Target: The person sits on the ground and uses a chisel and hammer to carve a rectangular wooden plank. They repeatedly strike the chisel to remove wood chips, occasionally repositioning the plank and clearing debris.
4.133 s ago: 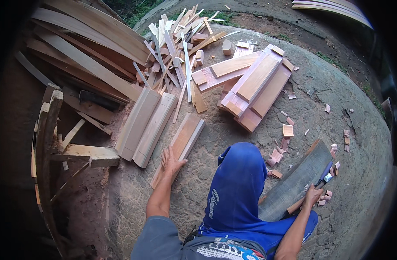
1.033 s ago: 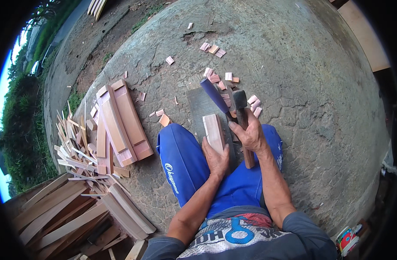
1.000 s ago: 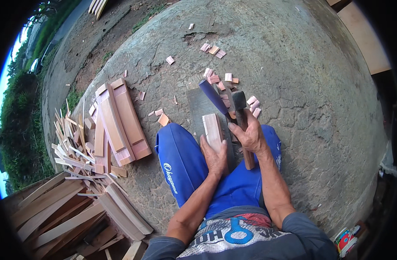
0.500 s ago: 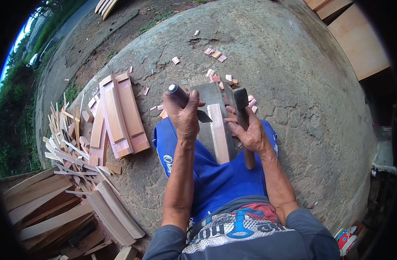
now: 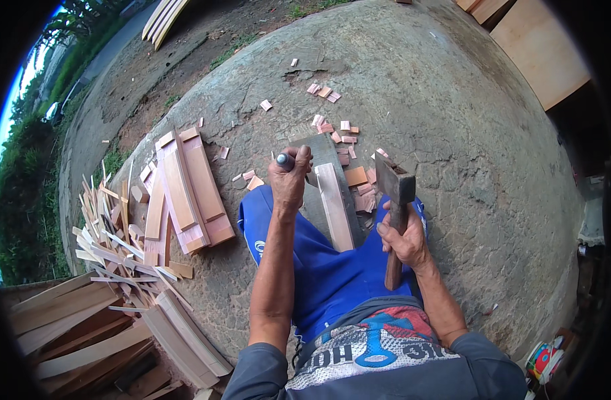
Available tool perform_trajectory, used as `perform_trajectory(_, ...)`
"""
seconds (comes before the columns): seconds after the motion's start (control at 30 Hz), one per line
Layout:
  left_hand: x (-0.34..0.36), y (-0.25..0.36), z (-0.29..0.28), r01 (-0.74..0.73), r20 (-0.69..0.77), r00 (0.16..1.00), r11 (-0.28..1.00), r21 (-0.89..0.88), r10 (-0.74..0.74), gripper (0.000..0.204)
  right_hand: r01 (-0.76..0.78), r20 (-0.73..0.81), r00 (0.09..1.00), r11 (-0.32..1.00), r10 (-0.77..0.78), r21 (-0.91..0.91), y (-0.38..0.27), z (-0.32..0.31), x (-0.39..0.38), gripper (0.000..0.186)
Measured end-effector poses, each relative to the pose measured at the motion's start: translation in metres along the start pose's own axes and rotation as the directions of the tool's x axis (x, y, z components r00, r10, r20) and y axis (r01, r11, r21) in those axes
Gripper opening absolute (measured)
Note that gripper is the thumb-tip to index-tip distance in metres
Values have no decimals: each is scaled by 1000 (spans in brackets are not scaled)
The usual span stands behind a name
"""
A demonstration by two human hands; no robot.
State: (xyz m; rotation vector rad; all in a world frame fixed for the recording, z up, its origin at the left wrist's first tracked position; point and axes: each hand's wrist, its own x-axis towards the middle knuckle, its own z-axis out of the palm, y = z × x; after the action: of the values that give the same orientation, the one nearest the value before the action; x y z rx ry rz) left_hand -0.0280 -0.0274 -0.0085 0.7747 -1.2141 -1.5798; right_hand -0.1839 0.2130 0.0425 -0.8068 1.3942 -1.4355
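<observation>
"Both hands busy, are they?"

"Yes. The left hand [image 5: 292, 183] is curled into a fist around a round-handled tool [image 5: 285, 161], butt end tipped up towards us. Its working end is mostly hidden, so I can't tell whether it touches the wood."

"And the other one?"

"The right hand [image 5: 407, 243] grips a heavy-headed tool [image 5: 400, 187] partway along its wooden handle, with the tail poking out below. I'd say that hold leaves the head clear of the knuckles and easy to balance."

"Then what steadies the wood strip [image 5: 335, 208]? Neither palm is on it."

"It lies lengthwise on the grey board [image 5: 310, 142], between the knees. The near end comes right up to the blue trousers [image 5: 319, 280], so the lap may serve as a stop. Whether it really presses there, I can't see."

"Why bother with a board?"

"Probably a flatter bed than that rough, cracked ground [image 5: 472, 233]. Small wood chips [image 5: 365, 200] lie along its right side and beyond its far end."

"And those on the left?"

"Shaped wooden pieces [image 5: 192, 190], stacked out past the left knee, just beside the heap of offcuts [image 5: 112, 233]. Piled neatly, perhaps, so good wood and scrap don't mix."
</observation>
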Motion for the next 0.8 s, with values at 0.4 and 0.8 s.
perform_trajectory(0.4, -1, -16, 0, -54, -67, 996, 984, 170, 66, 38, -8, 25, 1000, 1000, 8, 2, 6, 1, 3, 45)
perform_trajectory(0.8, -12, -20, 18, -185, -143, 955, 897, 401, 261, 40, -60, 99, 994, 998, 56, 38, 9, 4, 4, 59)
